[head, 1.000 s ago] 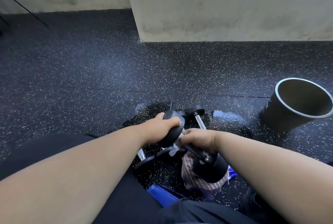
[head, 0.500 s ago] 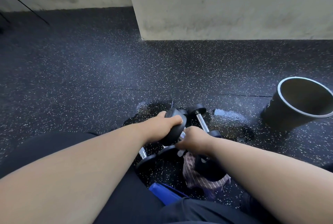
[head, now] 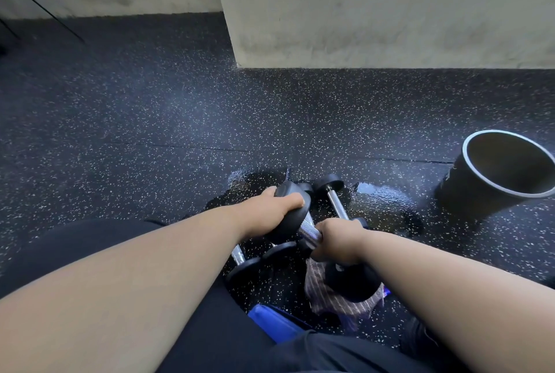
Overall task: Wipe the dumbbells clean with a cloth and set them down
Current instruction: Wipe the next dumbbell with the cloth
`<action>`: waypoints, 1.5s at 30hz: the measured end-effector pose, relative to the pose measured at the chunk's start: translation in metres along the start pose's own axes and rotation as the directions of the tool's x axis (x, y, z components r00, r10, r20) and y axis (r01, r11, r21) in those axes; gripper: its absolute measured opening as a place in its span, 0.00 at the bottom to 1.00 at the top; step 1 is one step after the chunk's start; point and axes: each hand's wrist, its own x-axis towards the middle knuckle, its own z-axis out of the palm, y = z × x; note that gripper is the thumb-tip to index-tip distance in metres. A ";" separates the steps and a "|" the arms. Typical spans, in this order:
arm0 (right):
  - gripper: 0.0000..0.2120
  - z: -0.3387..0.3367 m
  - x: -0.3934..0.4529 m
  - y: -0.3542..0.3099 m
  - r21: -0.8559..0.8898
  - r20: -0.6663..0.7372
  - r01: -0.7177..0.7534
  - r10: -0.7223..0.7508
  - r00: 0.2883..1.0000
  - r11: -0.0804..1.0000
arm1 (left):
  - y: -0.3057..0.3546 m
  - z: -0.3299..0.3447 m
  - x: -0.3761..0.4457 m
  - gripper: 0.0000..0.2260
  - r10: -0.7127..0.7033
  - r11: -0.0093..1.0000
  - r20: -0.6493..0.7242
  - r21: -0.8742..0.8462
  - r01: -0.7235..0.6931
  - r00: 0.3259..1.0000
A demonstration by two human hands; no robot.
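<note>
Cloth lies bunched on the floor under the held dumbbell's near end, which has swung lower since a second ago. Right hand's grip is curled round the bar, shifted nearer the far end; left hand clasps that far end. Beyond, two more dumbbells rest by a wet patch, suggesting wiping continues.

No text, label, brand or number can be read anywhere; a faint pale mark on the side of the black round container with a pale rim is too small to make out.
</note>
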 end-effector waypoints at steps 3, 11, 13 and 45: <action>0.15 -0.002 0.000 0.002 -0.031 0.051 0.008 -0.006 0.999 0.999 | 0.000 0.000 0.001 0.39 -0.005 1.000 -0.003 0.011 0.005 1.000; 0.22 0.002 0.001 0.009 0.298 -0.025 0.210 -0.212 0.977 0.931 | -0.001 -0.001 0.002 0.38 0.010 1.000 -0.003 -0.005 -0.010 1.000; 0.16 0.000 0.001 0.009 0.362 -0.008 0.185 -0.196 0.981 0.914 | 0.000 0.000 0.002 0.38 0.006 1.000 -0.012 -0.002 -0.006 1.000; 0.17 -0.010 -0.006 0.016 -0.309 0.142 0.027 0.018 0.990 0.951 | -0.004 -0.002 0.003 0.39 0.002 1.000 0.016 -0.026 -0.001 1.000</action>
